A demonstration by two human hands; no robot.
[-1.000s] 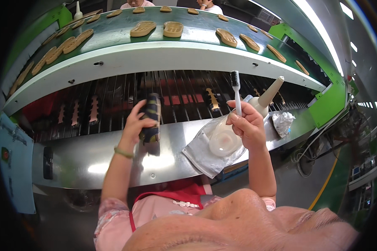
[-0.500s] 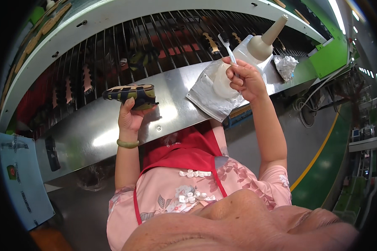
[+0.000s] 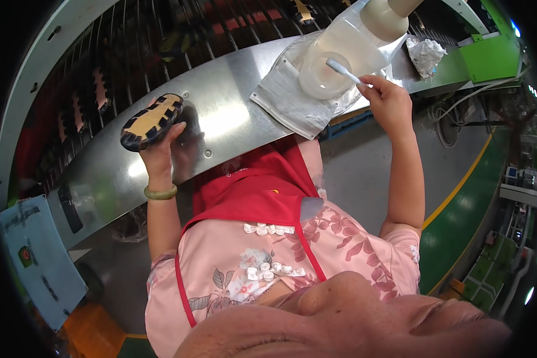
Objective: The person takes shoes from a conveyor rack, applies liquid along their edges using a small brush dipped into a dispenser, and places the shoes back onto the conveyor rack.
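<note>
My left hand (image 3: 159,154) is wrapped round a small shoe upper (image 3: 153,122), its underside turned up. That underside has a tan middle and a dark, notched border. A white toothbrush (image 3: 351,75) is pinched in my right hand (image 3: 390,102). Its head lies over the round opening in the side of a translucent plastic bottle (image 3: 358,43), which has a beige nozzle cap. Whether the bristles touch anything inside cannot be made out. Beneath the bottle is a flat silvery-grey plastic bag (image 3: 287,100) on the metal ledge (image 3: 221,122).
Beyond the ledge runs a rack of dark rods (image 3: 206,42) carrying several more shoe uppers (image 3: 101,89). Crumpled white material (image 3: 425,56) sits right of the bottle, near a green machine part (image 3: 490,56). A light-blue box (image 3: 42,259) stands at the lower left.
The toothbrush has come down from beside the nozzle to the bottle's opening. My left hand has moved left and tipped the shoe upper so its underside shows. The whole view has shifted slightly.
</note>
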